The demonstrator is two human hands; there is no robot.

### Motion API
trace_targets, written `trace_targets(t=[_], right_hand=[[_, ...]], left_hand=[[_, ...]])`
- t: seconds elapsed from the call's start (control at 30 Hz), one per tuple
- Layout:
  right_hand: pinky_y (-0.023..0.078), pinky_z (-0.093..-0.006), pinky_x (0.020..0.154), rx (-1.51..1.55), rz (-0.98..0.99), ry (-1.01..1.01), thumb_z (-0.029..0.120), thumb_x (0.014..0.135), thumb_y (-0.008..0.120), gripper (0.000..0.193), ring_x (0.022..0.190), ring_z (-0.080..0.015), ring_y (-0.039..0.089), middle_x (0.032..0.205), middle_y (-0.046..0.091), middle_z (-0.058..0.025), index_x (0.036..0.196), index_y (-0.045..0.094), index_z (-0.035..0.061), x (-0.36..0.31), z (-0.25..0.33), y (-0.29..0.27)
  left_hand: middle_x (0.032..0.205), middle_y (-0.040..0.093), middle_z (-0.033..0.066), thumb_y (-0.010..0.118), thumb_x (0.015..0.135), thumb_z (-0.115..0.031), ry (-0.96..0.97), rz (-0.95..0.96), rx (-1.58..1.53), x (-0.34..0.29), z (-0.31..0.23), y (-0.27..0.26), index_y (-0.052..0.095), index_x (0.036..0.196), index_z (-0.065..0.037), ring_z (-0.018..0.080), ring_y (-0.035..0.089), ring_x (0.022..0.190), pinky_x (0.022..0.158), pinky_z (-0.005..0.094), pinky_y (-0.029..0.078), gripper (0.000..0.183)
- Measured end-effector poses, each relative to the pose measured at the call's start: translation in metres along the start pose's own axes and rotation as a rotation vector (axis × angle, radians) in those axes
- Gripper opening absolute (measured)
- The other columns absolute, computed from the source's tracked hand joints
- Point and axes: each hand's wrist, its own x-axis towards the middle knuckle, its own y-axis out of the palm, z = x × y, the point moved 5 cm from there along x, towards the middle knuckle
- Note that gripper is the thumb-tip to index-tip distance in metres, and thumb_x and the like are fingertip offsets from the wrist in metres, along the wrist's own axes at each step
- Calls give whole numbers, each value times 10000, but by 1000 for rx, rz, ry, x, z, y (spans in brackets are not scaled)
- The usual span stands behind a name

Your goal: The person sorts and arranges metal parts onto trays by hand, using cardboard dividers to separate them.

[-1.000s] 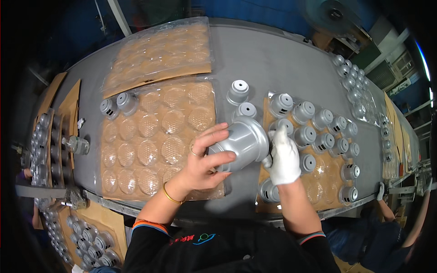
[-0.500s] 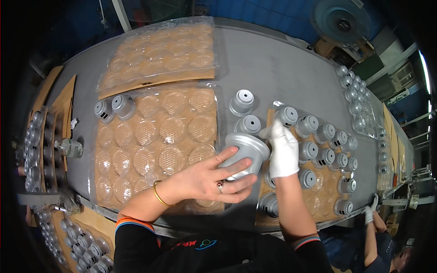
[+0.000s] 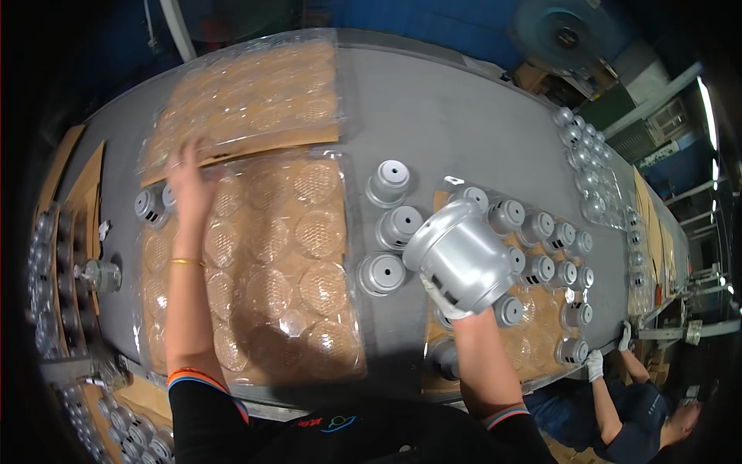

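Tilted up close to the camera, a silver cup-shaped housing [image 3: 468, 259] with dark slots is gripped from below by my right hand [image 3: 442, 300], in a white glove. Much of that glove is behind the housing. My bare left hand [image 3: 192, 176], slightly blurred, reaches over a silver housing [image 3: 168, 198] at the upper left of a clear blister tray [image 3: 270, 240], its fingers apart. My hand hides most of that housing. Beside it stands another silver housing [image 3: 148, 207]. Three more, including one at the near end [image 3: 381, 273], stand between the trays.
At right, another tray [image 3: 533, 329] bears several silver housings. A clear tray on brown card [image 3: 247, 93] lies at the back. A clear jar [image 3: 102, 274] stands at left, near stacked boards. A co-worker's gloved hand [image 3: 594, 365] is at the lower right.
My left hand has left the held housing and swung to the far left. My right hand now holds the housing alone, raised and turned. A third standing housing between the trays has come into sight.
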Motion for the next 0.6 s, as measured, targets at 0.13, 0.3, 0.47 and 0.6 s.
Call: trace_targets(t=[0.13,0.3,0.47,0.6], right_hand=[[463,-268,617,78,-88,-100,266,882,444,231,755,-127,525,896,558,-26,1015,502,87,-6,9,10],[416,-160,383,98,-219,-127,255,902,419,235,466,-47,471,686,553,-8,883,550,60,-15,19,24],[424,-141,387,177,-275,-191,184,944,358,242,429,-31,470,587,520,18,884,544,43,-28,27,28],[391,-147,412,304,-314,-214,242,943,396,212,441,-30,406,576,451,60,857,535,108,-40,31,37]], left_hand=[[1262,421,171,734,634,-345,-557,246,339,-19,97,39,403,1266,-142,363,411,1154,958,421,339,742],[1224,417,250,742,616,-314,-570,283,121,-40,162,73,368,1287,-103,398,458,1093,935,400,371,797],[1206,422,258,731,603,-238,-602,308,145,-37,161,72,400,1256,-132,403,462,1087,926,405,378,740],[1206,408,251,709,600,-176,-569,199,72,-47,140,47,410,1232,-131,406,472,1062,920,404,382,700]])
